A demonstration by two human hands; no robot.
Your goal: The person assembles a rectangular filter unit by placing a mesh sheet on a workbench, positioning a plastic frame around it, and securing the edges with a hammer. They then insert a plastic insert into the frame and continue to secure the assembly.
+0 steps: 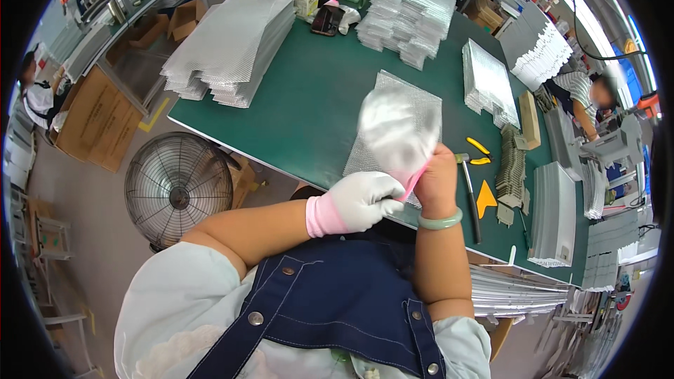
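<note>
My left hand [363, 201] wears a white glove with a pink cuff, and its fingers are pinched on the pink cuff of a second white glove [397, 130]. Bare, with a pale green bangle at the wrist, my right hand [437, 177] grips the same cuff from the right. The body of that glove is smeared by motion and looks puffed out. It hangs over a mesh-patterned silvery sheet [428, 109] near the front edge of the green table. Right of my right hand lie a hammer [470, 200] and yellow-handled pliers [479, 151].
Stacks of silvery sheets stand at the table's far left [235, 42] and far middle [411, 10]. A yellow-orange plate [485, 198], small grey-green parts [511, 165] and white panels [552, 214] lie to the right. A floor fan [179, 193] stands at left. Another person [583, 102] works at far right.
</note>
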